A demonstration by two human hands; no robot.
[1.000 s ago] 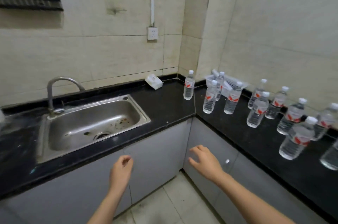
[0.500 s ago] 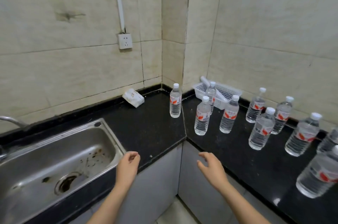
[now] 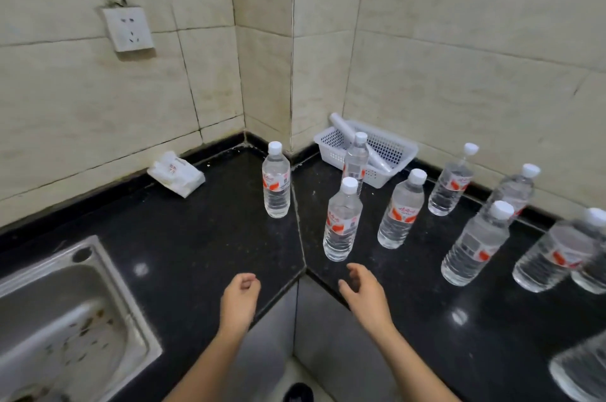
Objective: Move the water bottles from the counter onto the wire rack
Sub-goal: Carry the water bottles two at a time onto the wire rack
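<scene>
Several clear water bottles with white caps and red labels stand upright on the black counter (image 3: 203, 247). The nearest bottle (image 3: 341, 221) stands just past my right hand (image 3: 364, 295), which hovers over the counter's front edge, fingers loosely spread, holding nothing. A second bottle (image 3: 276, 186) stands near the corner seam, well beyond my left hand (image 3: 239, 296). That hand hangs at the counter edge with fingers loosely curled and holds nothing. More bottles (image 3: 401, 209) (image 3: 475, 239) line the right counter. No wire rack is in view.
A white plastic basket (image 3: 383, 147) with a tube lying in it sits in the corner by the wall. A white packet (image 3: 175, 173) lies against the left wall. The steel sink (image 3: 65, 319) is at the lower left. A wall socket (image 3: 128, 28) hangs above.
The view has moved in closer on the counter corner and the bottles. Both hands have risen to the counter's front edge, the right one nearing the closest bottle.
</scene>
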